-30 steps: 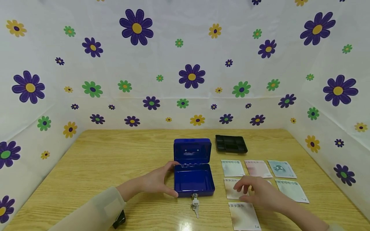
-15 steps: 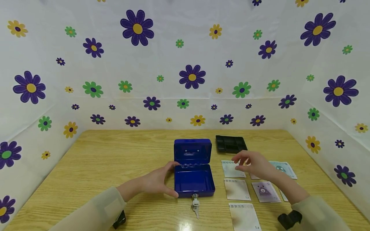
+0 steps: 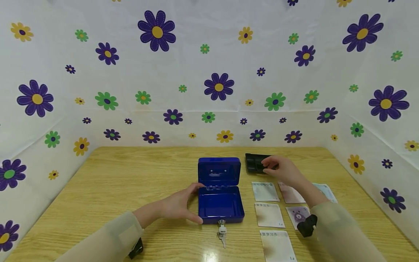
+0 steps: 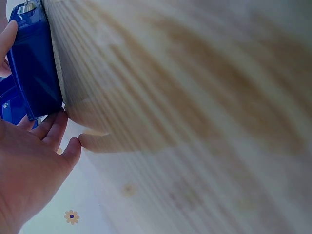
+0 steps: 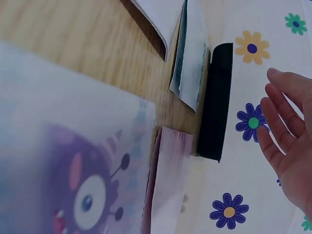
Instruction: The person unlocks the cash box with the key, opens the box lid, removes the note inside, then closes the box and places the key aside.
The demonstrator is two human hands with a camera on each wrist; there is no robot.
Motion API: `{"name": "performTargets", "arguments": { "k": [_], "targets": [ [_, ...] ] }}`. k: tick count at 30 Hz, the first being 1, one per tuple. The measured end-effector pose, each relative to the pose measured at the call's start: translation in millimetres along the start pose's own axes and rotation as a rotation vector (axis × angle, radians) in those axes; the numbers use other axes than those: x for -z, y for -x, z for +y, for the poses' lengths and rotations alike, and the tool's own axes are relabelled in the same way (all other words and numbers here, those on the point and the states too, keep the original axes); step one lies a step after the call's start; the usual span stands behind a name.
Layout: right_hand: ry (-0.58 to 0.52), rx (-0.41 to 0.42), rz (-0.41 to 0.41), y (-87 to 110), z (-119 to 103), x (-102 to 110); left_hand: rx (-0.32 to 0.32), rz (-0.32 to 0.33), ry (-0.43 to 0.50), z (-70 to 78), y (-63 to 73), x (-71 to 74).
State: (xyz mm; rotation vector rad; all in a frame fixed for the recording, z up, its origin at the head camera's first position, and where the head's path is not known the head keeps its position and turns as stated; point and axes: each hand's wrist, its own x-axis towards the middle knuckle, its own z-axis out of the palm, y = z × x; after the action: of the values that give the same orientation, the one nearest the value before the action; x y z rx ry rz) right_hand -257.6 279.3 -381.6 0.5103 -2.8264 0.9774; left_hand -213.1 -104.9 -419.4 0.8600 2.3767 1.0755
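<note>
A blue metal cash box [image 3: 220, 219] stands with its lid [image 3: 218, 174] raised and nothing inside that I can see. My left hand [image 3: 175, 205] holds its left side, thumb at the front corner and fingers at the back corner. In the left wrist view those fingers touch the blue box [image 4: 36, 68]. Keys [image 3: 222, 233] hang from the lock at its front. My right hand [image 3: 284, 170] hovers over the right part of a black compartment tray [image 3: 253, 161], fingers loosely bent and holding nothing. In the right wrist view it is apart from the tray [image 5: 217, 105].
Play banknotes lie in rows right of the box: a greenish note [image 3: 265, 191], a pink note [image 3: 288, 193], a pale note [image 3: 270, 215], a purple monster note [image 3: 296, 213] and a near note [image 3: 278, 245]. Flower-patterned cloth [image 3: 183, 65] walls the wooden table [image 3: 137, 171].
My right hand has moved away from me, from above the middle row of notes, past the back row, to the black tray. The left hand and box have not moved.
</note>
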Motion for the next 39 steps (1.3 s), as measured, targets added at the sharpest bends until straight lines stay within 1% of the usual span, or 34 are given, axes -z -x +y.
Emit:
{"name": "performTargets", "arguments": {
  "k": [7, 17, 21, 27, 34, 39],
  "targets": [
    [0.058, -0.035, -0.004, -17.1, 11, -7, 0.000, -0.005, 0.005, -0.5, -0.8, -0.2],
    [0.105, -0.068, -0.016, -26.6, 30, -14, 0.032, -0.021, 0.001, 0.4, -1.2, -0.7],
    [0.126, -0.075, -0.024, -30.4, 31, -17, 0.029, -0.020, 0.012, 0.9, -1.2, -1.0],
    [0.143, -0.108, -0.026, -33.6, 29, -18, 0.030, -0.020, 0.013, 1.0, -1.5, -1.0],
    [0.160, -0.093, -0.027, -36.5, 30, -20, 0.026, -0.015, 0.018, 0.4, -0.8, -0.6],
    [0.160, -0.101, -0.028, -38.5, 30, -23, 0.028, -0.013, 0.015, -0.1, -0.4, -0.1]
  ]
}}
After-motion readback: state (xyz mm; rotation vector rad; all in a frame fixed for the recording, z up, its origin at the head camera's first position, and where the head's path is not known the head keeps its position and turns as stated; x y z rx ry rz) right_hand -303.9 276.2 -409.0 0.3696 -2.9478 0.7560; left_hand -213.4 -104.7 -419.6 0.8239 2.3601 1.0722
